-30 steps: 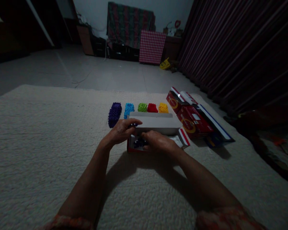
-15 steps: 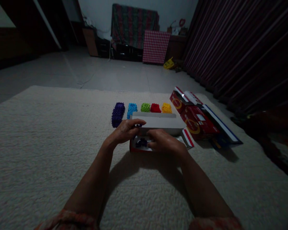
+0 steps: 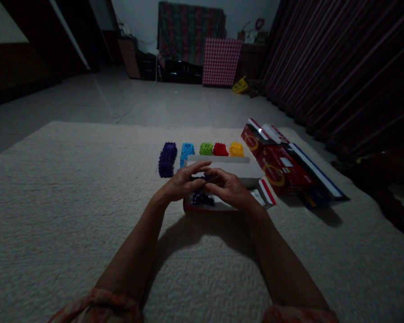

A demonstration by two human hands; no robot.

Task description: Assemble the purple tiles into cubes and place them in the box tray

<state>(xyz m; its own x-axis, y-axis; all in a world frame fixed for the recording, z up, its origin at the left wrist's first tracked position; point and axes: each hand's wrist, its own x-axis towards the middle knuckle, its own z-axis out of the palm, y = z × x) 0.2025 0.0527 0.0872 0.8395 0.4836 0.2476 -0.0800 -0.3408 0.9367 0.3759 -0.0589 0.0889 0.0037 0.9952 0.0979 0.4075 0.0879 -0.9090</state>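
Observation:
An open cardboard box [image 3: 225, 169] with a white inside and a raised lid stands on the pale quilted mat. Several dark purple plastic pieces [image 3: 202, 199], apparently interlocking toy blocks, lie in its left part. Over them, my left hand [image 3: 182, 181] and my right hand [image 3: 227, 186] meet, fingertips close together. Both are closed around a small dark purple block [image 3: 206, 178], mostly covered by the fingers. Beyond the box stand a long purple block stack [image 3: 167, 159], a light blue stack [image 3: 186, 153], and green [image 3: 206, 148], red [image 3: 220, 149] and yellow [image 3: 236, 149] ones.
Red cartons [image 3: 284, 168] and a dark blue box flap [image 3: 319, 175] lie to the right on the mat [image 3: 87, 202]. Farther off are a tiled floor [image 3: 138, 103], a cloth-covered cabinet, a yellow object [image 3: 240, 85] and a dark curtain [image 3: 309, 67].
My right hand has risen out of the box and come up to my left hand's fingertips. More of the purple pieces in the box now show. The view has shifted slightly.

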